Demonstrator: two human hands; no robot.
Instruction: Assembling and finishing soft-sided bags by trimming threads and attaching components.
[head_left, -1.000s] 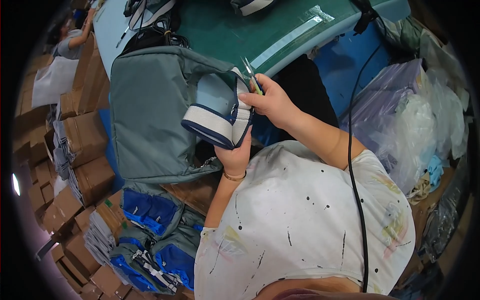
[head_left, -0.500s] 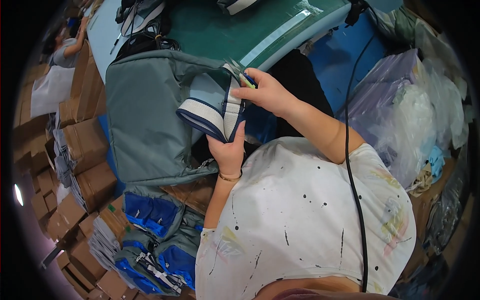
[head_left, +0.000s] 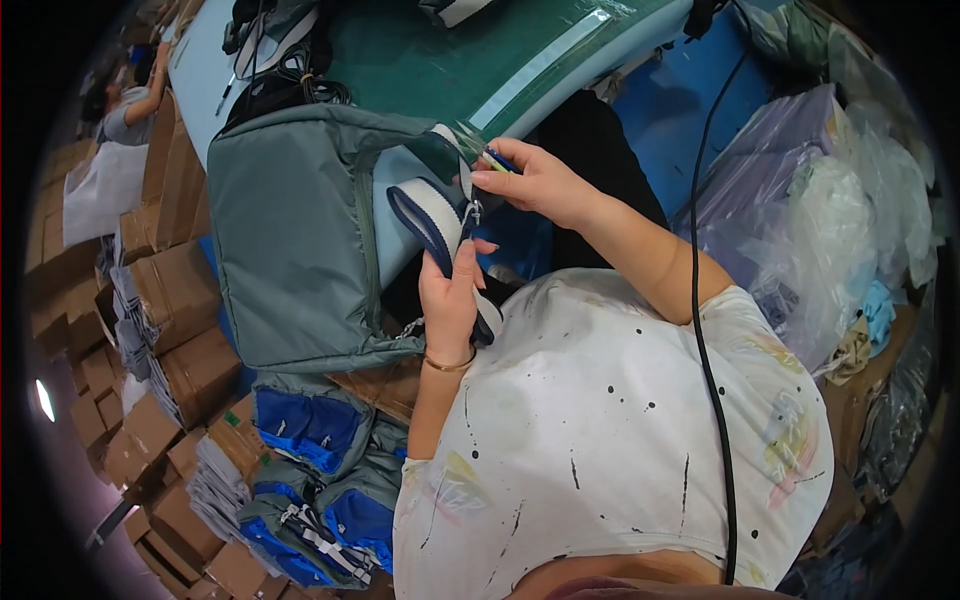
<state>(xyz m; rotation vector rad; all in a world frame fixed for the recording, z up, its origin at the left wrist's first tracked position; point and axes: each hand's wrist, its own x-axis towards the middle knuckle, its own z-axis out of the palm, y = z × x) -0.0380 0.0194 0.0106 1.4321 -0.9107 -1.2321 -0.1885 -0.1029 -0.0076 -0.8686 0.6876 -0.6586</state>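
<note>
A grey-green fabric bag [head_left: 285, 240] lies at the table's near edge, with a white webbing shoulder strap [head_left: 428, 212] edged in navy coming off its right side. My left hand [head_left: 450, 300] is closed round the strap, which loops up above the fingers and hangs below them. In my right hand [head_left: 545, 185] are thread snips [head_left: 497, 160] with blue and yellow-green handles, blades pointing up and left. The same hand's thumb and fingers also pinch the strap's upper part. Between both hands a metal clip [head_left: 473, 210] shows on the strap.
The green-topped table [head_left: 420, 70] carries black cords [head_left: 310, 85] and other straps. Below left are grey-and-blue bags [head_left: 310, 425]; cardboard boxes [head_left: 170, 290] pile up farther left. Plastic-wrapped goods [head_left: 790, 210] stand at right. A black cable [head_left: 700, 300] hangs in front of me.
The strap has been turned so its navy edge and metal clip show, and its loop stands more upright. My left hand has shifted its hold; the right keeps the thread snips.
</note>
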